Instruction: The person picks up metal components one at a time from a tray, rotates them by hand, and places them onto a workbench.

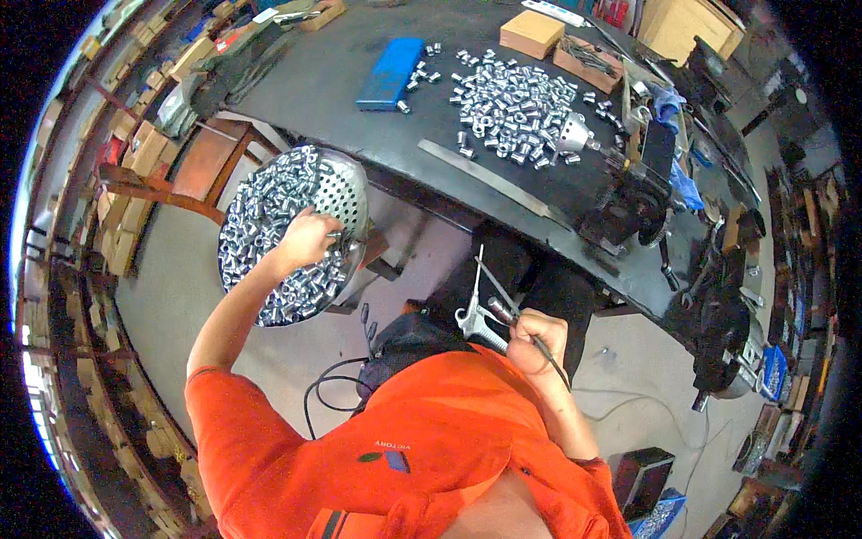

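A round, perforated metal bowl (352,176) at the left is heaped with small shiny metal sleeves (260,211). My left hand (310,237) reaches over the heap, fingers bent together around a sleeve beside the bare, holed part of the bowl. In front of my body, my right hand (539,341) is closed around an air blow gun (483,329) whose thin nozzle points away from me. A slim dark rod (496,284) sticks out of the same grip, and a hose trails back along the forearm.
The dark workbench (359,54) ahead holds a pile of sleeves (516,103), a blue box (391,75), a flat metal bar (485,178) and a vise (628,193). A wooden chair (202,166) stands left of the bowl. Shelving lines the far left. A cable (660,404) crosses the floor.
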`<state>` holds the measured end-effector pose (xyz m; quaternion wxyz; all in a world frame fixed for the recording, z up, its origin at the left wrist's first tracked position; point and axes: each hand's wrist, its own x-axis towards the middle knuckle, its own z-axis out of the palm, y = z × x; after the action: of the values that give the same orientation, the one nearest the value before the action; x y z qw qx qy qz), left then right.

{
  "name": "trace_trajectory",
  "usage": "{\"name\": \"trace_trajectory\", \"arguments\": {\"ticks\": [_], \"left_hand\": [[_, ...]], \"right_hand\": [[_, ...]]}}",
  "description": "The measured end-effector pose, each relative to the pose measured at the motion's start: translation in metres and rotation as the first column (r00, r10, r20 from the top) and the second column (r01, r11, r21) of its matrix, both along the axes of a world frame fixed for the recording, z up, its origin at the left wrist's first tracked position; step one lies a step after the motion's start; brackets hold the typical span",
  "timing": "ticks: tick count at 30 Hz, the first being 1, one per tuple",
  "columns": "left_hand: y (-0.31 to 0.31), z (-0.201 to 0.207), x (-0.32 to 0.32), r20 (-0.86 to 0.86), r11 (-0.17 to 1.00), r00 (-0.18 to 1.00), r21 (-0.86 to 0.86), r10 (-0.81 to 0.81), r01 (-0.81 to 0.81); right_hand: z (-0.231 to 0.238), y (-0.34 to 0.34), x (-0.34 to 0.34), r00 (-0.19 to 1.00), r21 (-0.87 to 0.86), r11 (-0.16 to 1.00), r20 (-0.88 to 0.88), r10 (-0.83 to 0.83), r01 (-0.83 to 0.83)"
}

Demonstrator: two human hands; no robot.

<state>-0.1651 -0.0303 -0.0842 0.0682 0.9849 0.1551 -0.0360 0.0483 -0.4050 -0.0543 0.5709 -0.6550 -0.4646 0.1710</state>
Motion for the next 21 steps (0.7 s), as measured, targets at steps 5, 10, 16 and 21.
{"name": "trace_trajectory", "arguments": {"ticks": [5, 10, 16, 21], "left_hand": [[-0.050, 0.062, 0.026, 0.215, 0.855, 0.928, -0.492, 0.305, -0.167], [-0.125, 0.101, 0.053, 0.164, 0.554, 0.984, -0.827, 0.073, 0.097], [-0.141, 0.080, 0.075, 0.288, 0.469, 0.957, -0.843, -0.021, 0.264], [-0.150, 0.089, 0.087, 0.320, 0.510, 0.942, -0.796, -0.104, 0.327]], "right_hand": [[0.004, -0.002, 0.002, 0.998, -0.028, 0.999, 0.055, 0.044, -0.043], [0.020, 0.015, 0.001, 0.964, -0.036, 0.980, 0.177, 0.197, -0.193], [0.020, 0.022, -0.002, 0.968, -0.044, 0.986, 0.183, 0.169, -0.163], [0.016, 0.027, -0.006, 0.959, -0.102, 0.990, 0.257, 0.120, -0.096]]}}
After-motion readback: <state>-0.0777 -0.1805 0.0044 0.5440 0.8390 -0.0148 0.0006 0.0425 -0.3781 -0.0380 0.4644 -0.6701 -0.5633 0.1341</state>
